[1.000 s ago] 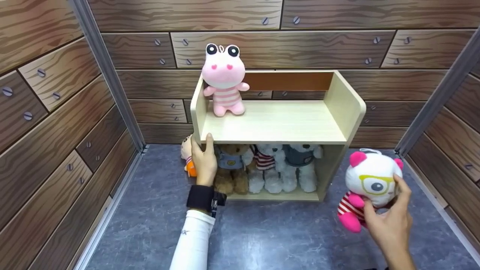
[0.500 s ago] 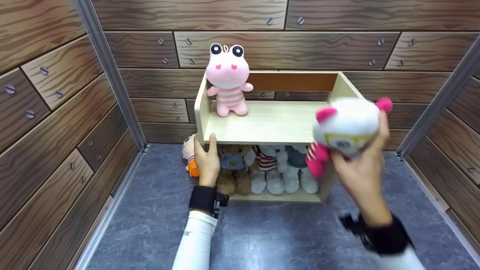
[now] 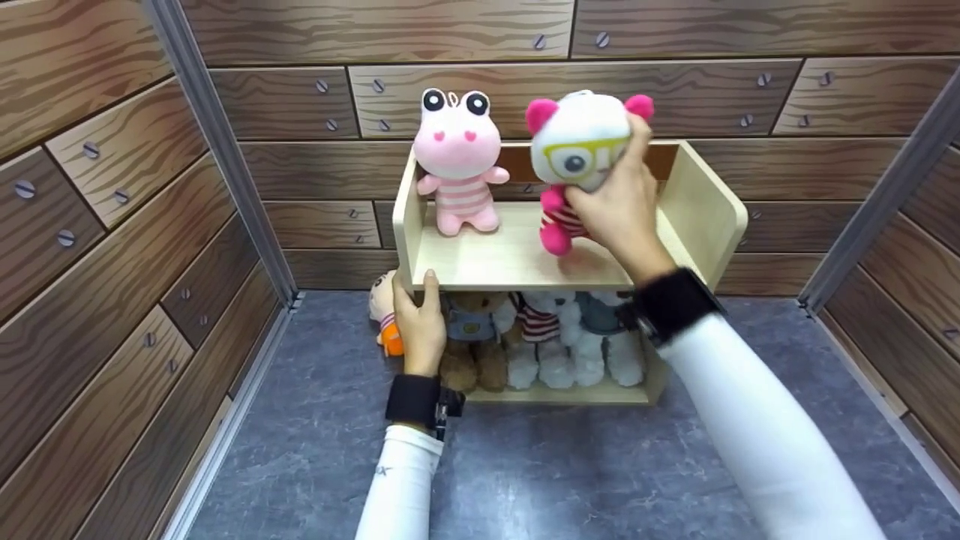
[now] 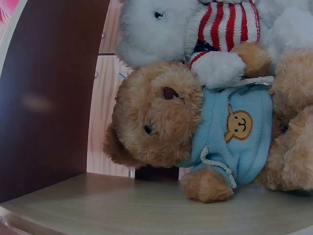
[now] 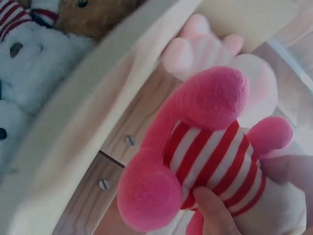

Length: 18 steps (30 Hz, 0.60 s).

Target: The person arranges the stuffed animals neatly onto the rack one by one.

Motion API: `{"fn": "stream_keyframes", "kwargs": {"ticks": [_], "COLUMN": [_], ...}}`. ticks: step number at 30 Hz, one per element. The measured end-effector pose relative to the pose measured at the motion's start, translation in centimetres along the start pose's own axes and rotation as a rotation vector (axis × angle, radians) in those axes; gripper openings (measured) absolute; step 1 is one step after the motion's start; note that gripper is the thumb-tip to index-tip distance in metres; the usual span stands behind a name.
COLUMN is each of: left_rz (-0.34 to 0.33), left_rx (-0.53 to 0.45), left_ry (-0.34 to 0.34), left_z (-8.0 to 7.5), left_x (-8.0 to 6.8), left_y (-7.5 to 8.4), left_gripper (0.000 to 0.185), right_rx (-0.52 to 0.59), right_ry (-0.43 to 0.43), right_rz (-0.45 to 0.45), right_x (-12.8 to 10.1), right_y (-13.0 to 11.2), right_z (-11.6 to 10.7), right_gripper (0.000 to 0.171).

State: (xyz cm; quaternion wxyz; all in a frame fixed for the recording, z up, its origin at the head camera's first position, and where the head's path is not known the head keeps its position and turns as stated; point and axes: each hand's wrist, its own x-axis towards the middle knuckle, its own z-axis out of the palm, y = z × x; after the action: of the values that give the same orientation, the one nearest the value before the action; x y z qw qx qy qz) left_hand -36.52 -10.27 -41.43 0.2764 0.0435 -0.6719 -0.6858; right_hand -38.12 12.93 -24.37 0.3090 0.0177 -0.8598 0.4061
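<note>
Wood shelf (image 3: 525,262): R hand (image 3: 619,210) holds panda plush (image 3: 577,146).

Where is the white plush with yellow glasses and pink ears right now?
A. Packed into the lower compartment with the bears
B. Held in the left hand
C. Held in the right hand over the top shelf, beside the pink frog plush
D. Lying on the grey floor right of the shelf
C: the right hand grips the white plush above the top shelf, right of the pink frog plush.
</note>
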Motion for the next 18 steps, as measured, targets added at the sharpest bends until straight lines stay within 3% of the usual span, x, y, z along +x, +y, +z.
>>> {"fn": "stream_keyframes", "kwargs": {"ticks": [8,14,18], "left_rz": [0.010,0.032,0.010], "left_rx": [0.015,0.024,0.037], "left_ry": [0.013,0.012,0.012], "left_z": [0.0,0.1,0.0], "left_x": [0.2,0.4,0.2], "left_y": [0.2,-0.1,-0.2], "left_gripper": [0.056,0.055,0.057], "right_rx": [-0.069,-0.036,-0.029], "right_ry": [-0.065,-0.099,-0.101], "right_rz": [0.110,0.169,0.176], "right_x": [3.7,4.7,5.0], "right_y": [-1.0,-0.9,-0.8], "right_z": [2.9,4.4,5.5], "right_gripper": [0.096,0.098,0.097]}}
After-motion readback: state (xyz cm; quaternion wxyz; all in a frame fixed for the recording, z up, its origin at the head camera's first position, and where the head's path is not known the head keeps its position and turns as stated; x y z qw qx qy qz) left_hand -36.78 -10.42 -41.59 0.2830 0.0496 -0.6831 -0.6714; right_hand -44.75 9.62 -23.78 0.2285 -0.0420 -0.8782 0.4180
